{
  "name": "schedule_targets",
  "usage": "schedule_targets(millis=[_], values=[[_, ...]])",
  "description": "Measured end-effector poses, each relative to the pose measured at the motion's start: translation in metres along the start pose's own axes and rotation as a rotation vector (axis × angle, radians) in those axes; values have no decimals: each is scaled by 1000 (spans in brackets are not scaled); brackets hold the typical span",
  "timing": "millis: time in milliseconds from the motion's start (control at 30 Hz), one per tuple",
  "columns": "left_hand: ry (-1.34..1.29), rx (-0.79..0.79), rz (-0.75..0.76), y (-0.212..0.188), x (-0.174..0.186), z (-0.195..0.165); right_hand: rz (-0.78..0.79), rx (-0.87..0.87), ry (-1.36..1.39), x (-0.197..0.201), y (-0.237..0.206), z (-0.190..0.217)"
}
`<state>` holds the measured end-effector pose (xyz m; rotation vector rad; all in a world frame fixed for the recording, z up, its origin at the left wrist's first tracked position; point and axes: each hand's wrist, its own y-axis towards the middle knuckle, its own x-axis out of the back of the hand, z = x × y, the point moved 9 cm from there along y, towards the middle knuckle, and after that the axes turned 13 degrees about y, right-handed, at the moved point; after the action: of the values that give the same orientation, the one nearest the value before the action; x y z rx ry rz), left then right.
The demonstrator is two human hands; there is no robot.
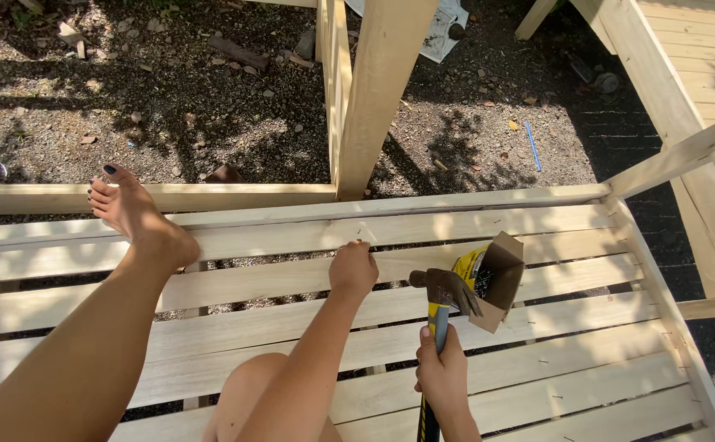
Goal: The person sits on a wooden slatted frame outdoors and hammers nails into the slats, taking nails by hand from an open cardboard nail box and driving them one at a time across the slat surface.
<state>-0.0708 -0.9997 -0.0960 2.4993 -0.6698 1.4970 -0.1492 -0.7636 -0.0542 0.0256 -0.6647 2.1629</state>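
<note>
Gripping the yellow-and-black handle of a claw hammer [443,296], the right hand [442,378] is closed around the shaft below the head, with the thumb up along the handle. The hammer head sits directly above this hand, its face turned toward the left hand and its claw toward an open cardboard box [498,278]. That box lies tipped on its side just beyond the hammer head, on the far side from the left hand, with a yellow inner pack showing at its mouth. The left hand [352,268] is closed with its fingertips pinched down on a pale wooden slat [276,237]; whether it holds anything is too small to tell. This hand rests ahead of the right hand and beside the hammer head, apart from it. A bare foot [140,219] rests on the slats well to the outer side of the left hand. An upright wooden post [378,90] rises beyond the left hand, over gravel ground [169,106].
</note>
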Motion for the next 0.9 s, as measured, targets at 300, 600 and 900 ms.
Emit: schedule_targets(millis=[300,600,900], values=[[-484,-580,-155,-98,-25,-196,-499,92,-18,135,10,-27],[241,-452,385,-45,-113,-238,-415,-29,-17,147,68,-116],[514,-464,568,-36,-153,-253,-402,-2,-186,152,108,-110]])
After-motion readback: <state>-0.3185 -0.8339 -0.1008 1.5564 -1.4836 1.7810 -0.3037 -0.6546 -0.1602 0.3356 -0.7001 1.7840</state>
